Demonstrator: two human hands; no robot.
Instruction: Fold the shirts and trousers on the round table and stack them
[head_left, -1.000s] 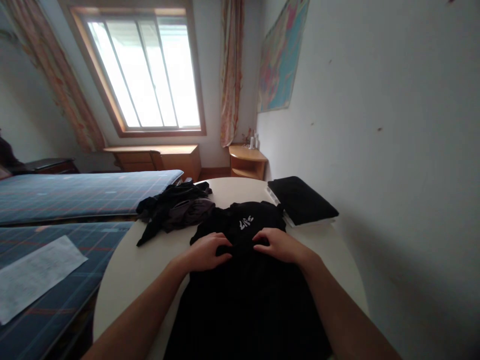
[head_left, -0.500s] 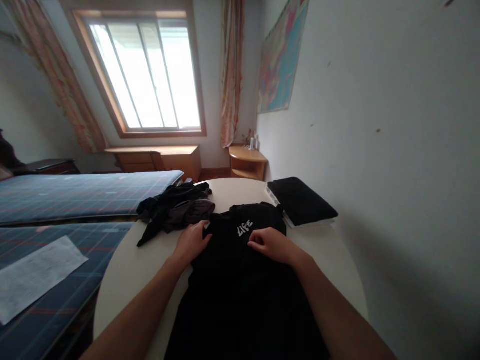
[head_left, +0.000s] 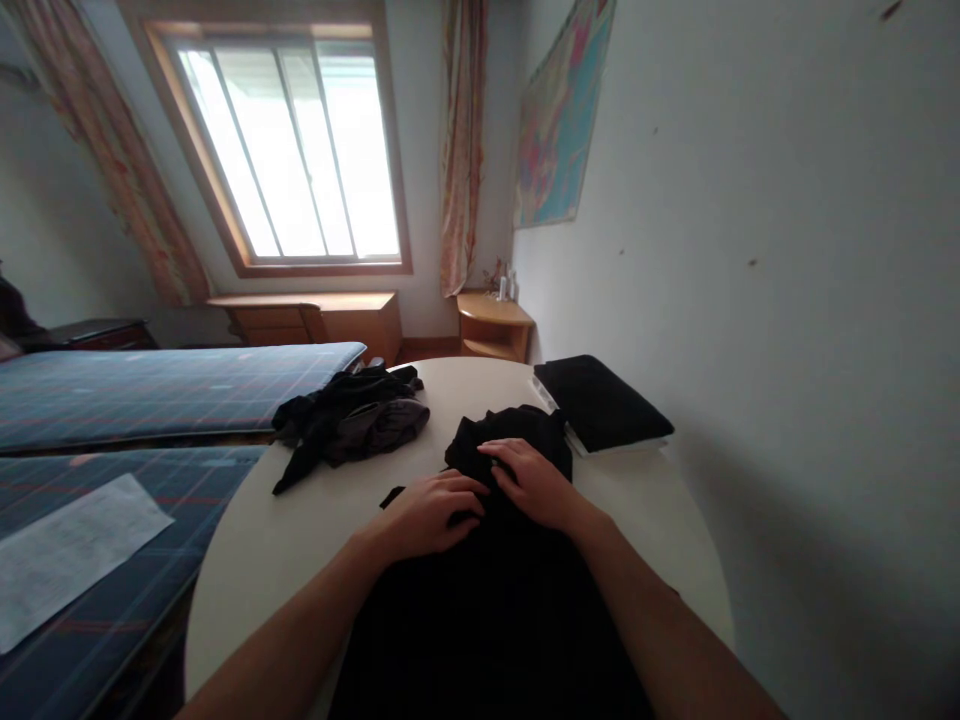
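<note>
A black shirt (head_left: pixel 517 425) lies on the round white table in front of me, its left side turned inward and its white lettering almost wholly covered. My left hand (head_left: pixel 439 512) is on the shirt's left part, with its fingers curled and closed on the cloth. Just to the right, my right hand (head_left: pixel 532 485) rests on the shirt near the upper middle, fingers stretched out and the thumb apart. Both hands are close together. The lower part of the shirt blends into dark cloth toward me, so its edge cannot be made out.
Crumpled dark clothes (head_left: pixel 360 415) lie at the table's left back. A folded black cloth on something white (head_left: pixel 600 405) sits at the right, near the wall. The white table (head_left: pixel 255 560) has a bed with a blue plaid mattress (head_left: pixel 150 395) and a paper sheet (head_left: pixel 82 560) to its left.
My left hand has moved right, bringing the shirt's left side inward over the lettering. My right hand has shifted slightly up and its fingers have straightened out.
</note>
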